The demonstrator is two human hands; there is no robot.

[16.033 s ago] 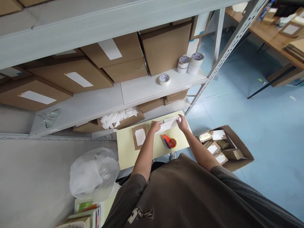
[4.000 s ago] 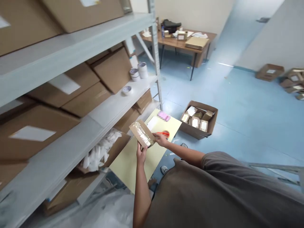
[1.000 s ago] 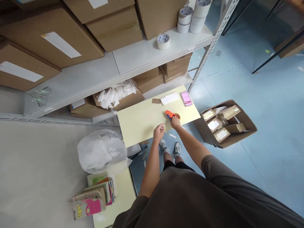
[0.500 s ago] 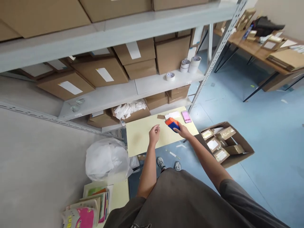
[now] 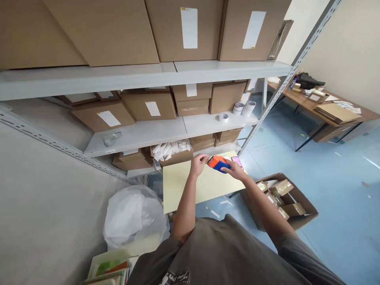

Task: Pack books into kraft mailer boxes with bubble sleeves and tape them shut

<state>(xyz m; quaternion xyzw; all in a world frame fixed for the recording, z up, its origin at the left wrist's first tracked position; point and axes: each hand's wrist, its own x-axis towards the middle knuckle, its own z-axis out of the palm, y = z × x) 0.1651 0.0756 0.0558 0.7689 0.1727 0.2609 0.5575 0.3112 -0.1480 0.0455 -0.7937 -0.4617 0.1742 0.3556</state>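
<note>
My right hand (image 5: pixel 236 170) is wrapped round an orange-and-blue block-shaped object (image 5: pixel 219 163), held above the pale yellow table (image 5: pixel 181 186). The object's orange side faces up and left, its blue side lies toward me, and its left end looks dark. Just left of that end, my left hand (image 5: pixel 198 164) is closed in a pinch, fingertips almost at the object. Whatever those fingers may hold is too small to make out. A phone with a pink screen (image 5: pixel 237 162) lies on the table beyond my right hand, partly hidden by it.
A metal shelf (image 5: pixel 142 136) with cardboard boxes and tape rolls (image 5: pixel 223 117) rises ahead. On the floor at right stands an open carton (image 5: pixel 310 215) of small boxes. A white plastic bag (image 5: pixel 133 213) bulges at left. A wooden desk (image 5: pixel 366 113) stands far right.
My left hand has moved up and right to the object's dark end and its fingers have pinched together. My right hand still holds the object. The view has tilted upward.
</note>
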